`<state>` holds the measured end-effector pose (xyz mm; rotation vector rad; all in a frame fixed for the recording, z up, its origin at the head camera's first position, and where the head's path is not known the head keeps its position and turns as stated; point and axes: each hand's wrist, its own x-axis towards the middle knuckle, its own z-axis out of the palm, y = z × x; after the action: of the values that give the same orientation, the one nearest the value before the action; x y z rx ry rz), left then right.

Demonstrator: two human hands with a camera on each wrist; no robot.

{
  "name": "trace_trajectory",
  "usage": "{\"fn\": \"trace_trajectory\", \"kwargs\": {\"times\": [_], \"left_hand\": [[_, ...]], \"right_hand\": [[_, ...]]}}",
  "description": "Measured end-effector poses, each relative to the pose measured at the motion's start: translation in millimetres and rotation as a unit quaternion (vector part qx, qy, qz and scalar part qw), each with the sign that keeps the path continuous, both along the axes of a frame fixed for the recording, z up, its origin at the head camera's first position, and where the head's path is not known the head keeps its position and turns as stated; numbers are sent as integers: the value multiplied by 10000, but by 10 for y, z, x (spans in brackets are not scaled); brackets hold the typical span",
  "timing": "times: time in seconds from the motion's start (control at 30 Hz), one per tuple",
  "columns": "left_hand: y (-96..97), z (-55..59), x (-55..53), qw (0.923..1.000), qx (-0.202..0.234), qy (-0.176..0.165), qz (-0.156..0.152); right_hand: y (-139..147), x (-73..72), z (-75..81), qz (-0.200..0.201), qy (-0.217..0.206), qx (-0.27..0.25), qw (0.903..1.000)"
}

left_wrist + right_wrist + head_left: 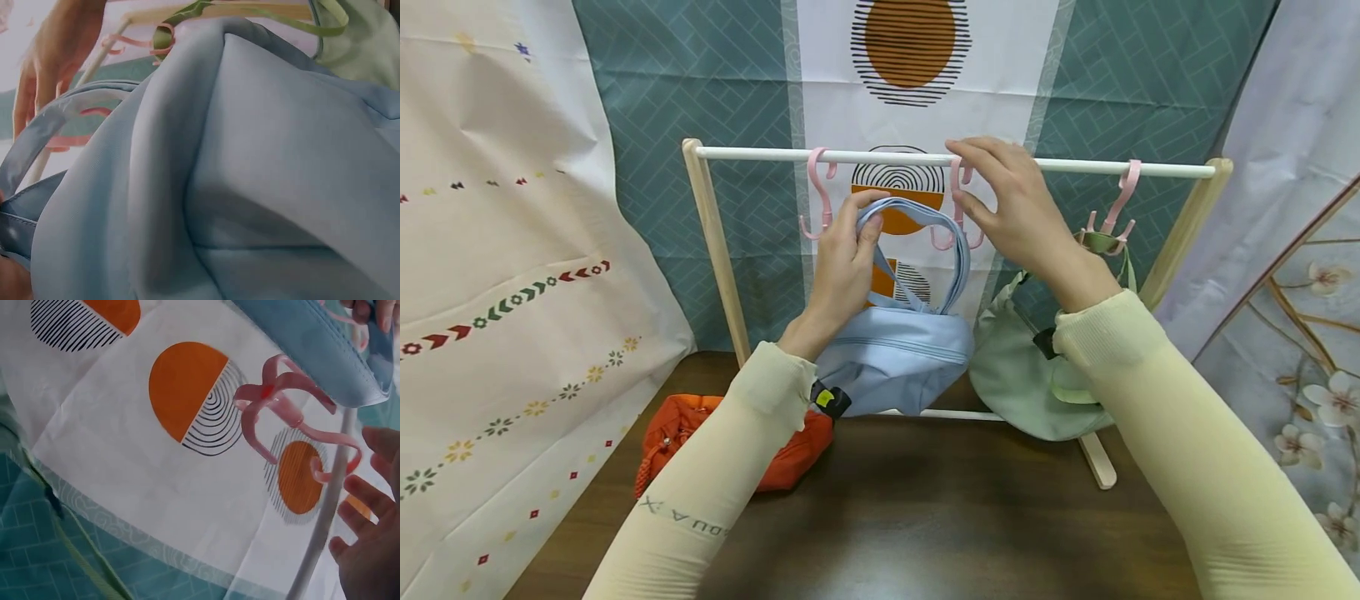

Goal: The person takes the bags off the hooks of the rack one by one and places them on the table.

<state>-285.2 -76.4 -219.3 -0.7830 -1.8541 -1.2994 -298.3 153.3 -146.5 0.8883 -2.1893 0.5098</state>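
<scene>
My left hand (842,262) pinches the looped straps (961,267) of a light blue bag (910,337) between thumb and fingers. The bag hangs from them above the table, and its fabric (262,137) fills most of the left wrist view. Up at the white rail (760,155), my right hand (1022,196) is beside the middle pink hook (957,192). Its fingers are spread and loosely bent in the right wrist view, with the pronged hook (290,412) just in front of them. The straps arch close to this hook's left side.
A second pink hook (821,187) hangs left on the rail. From the right hook (1126,196) hangs a pale green bag (1030,375). An orange-red bag (797,454) lies on the dark table (910,533), partly behind my left sleeve. Wooden posts (715,250) hold up the rail.
</scene>
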Motion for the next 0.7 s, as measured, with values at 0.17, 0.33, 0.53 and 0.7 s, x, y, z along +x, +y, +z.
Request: {"fn": "trace_trajectory", "kwargs": {"times": [0.17,0.33,0.53,0.7], "left_hand": [[-46,17,31,9998,147,-109,24],[-90,36,52,9995,259,-198,-10],[-127,41,69,9992,349,-183,38],[-135,52,90,9989,434,-183,-12]], "right_hand": [[94,212,-201,451,115,-807,9956],[156,393,-539,949,-306,-1340,9860],[189,458,-919,909,-1199,-1315,9798],[209,446,-1146,946,-2217,-1164,9635]]}}
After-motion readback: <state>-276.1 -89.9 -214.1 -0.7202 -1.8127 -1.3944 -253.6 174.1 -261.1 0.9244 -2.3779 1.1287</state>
